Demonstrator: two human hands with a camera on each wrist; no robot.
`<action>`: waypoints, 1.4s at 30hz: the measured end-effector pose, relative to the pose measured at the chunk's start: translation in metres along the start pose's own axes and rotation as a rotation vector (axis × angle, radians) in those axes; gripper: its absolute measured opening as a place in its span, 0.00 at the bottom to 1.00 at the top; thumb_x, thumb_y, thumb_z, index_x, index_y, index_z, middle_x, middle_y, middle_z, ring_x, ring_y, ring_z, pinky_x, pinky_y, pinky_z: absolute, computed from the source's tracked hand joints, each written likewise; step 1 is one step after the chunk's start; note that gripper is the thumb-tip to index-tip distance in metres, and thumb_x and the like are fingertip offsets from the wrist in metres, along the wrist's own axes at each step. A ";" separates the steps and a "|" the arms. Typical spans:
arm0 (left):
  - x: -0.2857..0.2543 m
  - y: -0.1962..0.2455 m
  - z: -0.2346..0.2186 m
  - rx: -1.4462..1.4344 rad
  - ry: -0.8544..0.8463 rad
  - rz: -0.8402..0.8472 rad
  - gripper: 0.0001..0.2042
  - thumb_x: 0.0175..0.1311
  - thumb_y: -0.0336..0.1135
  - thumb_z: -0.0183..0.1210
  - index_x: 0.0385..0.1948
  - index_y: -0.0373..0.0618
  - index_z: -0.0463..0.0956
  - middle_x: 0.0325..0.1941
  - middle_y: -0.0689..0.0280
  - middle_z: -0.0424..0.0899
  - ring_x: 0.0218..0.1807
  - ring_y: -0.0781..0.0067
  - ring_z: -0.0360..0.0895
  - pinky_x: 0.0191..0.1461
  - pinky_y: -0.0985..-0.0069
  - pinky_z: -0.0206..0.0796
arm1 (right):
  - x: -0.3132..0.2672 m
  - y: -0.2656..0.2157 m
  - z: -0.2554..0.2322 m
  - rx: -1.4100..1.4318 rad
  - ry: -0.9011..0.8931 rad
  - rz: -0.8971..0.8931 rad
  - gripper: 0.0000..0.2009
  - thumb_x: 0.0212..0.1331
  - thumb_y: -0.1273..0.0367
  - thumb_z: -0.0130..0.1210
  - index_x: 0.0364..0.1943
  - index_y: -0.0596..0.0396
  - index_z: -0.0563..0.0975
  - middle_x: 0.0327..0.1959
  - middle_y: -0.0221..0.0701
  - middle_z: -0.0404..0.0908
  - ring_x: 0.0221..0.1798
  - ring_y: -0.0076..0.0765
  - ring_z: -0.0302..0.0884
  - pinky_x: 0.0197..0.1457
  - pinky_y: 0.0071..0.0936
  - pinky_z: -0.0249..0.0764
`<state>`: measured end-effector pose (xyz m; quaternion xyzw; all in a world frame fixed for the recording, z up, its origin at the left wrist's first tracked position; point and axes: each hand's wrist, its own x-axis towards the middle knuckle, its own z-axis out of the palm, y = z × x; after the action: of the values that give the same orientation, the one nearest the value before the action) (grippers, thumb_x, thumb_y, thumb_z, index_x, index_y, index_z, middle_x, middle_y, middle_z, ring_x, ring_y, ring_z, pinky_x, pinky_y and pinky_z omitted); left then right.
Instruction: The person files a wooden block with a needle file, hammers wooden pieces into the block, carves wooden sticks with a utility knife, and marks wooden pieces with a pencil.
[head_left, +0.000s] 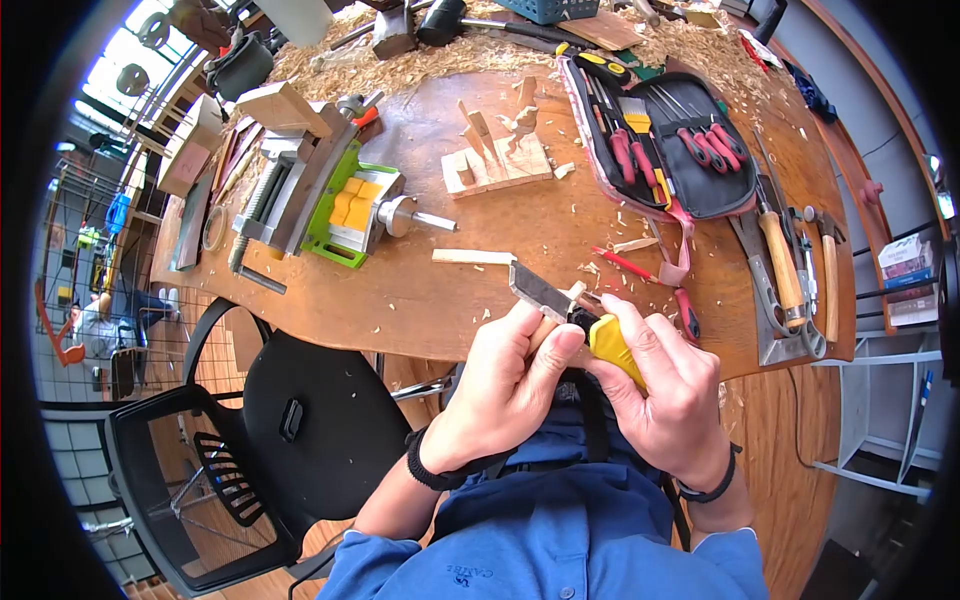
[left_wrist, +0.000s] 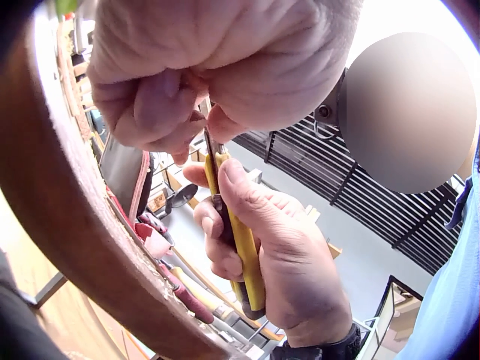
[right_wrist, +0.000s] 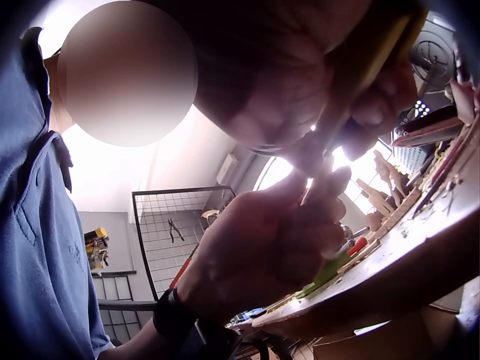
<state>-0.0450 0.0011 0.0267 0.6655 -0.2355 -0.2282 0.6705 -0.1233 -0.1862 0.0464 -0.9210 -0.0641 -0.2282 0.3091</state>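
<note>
In the head view, the left hand [head_left: 500,385] pinches a small piece of wood [head_left: 543,332] between thumb and fingers, close to the table's front edge. The right hand [head_left: 668,395] grips the yellow handle of a utility knife [head_left: 613,347]. Its wide grey blade [head_left: 540,290] points up and left, across the wood and past the left thumb. From the left wrist view, the right fingers wrap the yellow and black knife handle [left_wrist: 246,259], with the thumb along it. The left hand [right_wrist: 259,240] in the right wrist view has curled fingers; the wood is mostly hidden there.
A thin wood strip [head_left: 470,257] lies just beyond the blade. Behind stand a wooden base [head_left: 497,172] with carved pieces, a green-framed vise [head_left: 335,225] and an open tool case [head_left: 720,185]. A red pencil [head_left: 628,265] and wood-handled tool [head_left: 783,262] lie right. A black chair [head_left: 315,430] stands left.
</note>
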 end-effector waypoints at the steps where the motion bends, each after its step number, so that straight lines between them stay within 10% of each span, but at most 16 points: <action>1: -0.001 0.001 -0.001 0.043 0.013 -0.042 0.15 0.86 0.35 0.57 0.62 0.33 0.77 0.45 0.70 0.85 0.45 0.84 0.76 0.51 0.80 0.72 | 0.000 0.000 -0.001 0.014 -0.012 0.007 0.26 0.67 0.63 0.71 0.65 0.62 0.81 0.37 0.37 0.83 0.29 0.47 0.85 0.33 0.40 0.80; 8: 0.005 0.008 0.008 0.264 0.201 0.021 0.13 0.81 0.35 0.65 0.34 0.35 0.79 0.24 0.73 0.76 0.31 0.87 0.64 0.34 0.80 0.62 | -0.002 0.003 0.000 -0.032 -0.024 0.008 0.27 0.66 0.65 0.71 0.66 0.62 0.80 0.37 0.38 0.82 0.30 0.48 0.85 0.34 0.41 0.81; 11: 0.009 0.006 0.007 0.351 0.229 0.041 0.08 0.78 0.33 0.67 0.41 0.37 0.84 0.28 0.57 0.88 0.29 0.77 0.82 0.36 0.73 0.74 | -0.002 0.002 0.001 -0.040 -0.028 0.037 0.27 0.66 0.66 0.71 0.67 0.62 0.80 0.37 0.39 0.81 0.31 0.49 0.85 0.34 0.42 0.81; 24: 0.014 -0.004 0.008 0.067 0.108 0.064 0.11 0.85 0.34 0.58 0.56 0.37 0.76 0.35 0.61 0.86 0.38 0.81 0.74 0.44 0.73 0.74 | 0.001 0.001 0.001 0.061 -0.002 0.097 0.26 0.68 0.65 0.70 0.68 0.62 0.79 0.36 0.40 0.82 0.30 0.51 0.85 0.33 0.43 0.80; 42: 0.007 0.005 0.004 0.267 0.203 -0.005 0.09 0.78 0.33 0.67 0.43 0.36 0.83 0.27 0.65 0.86 0.32 0.84 0.73 0.37 0.74 0.71 | -0.002 0.000 0.003 -0.038 -0.045 0.063 0.27 0.68 0.64 0.69 0.68 0.62 0.79 0.36 0.38 0.81 0.30 0.49 0.85 0.34 0.43 0.80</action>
<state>-0.0419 -0.0068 0.0315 0.7689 -0.1932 -0.1280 0.5958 -0.1239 -0.1840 0.0438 -0.9332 -0.0376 -0.1989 0.2971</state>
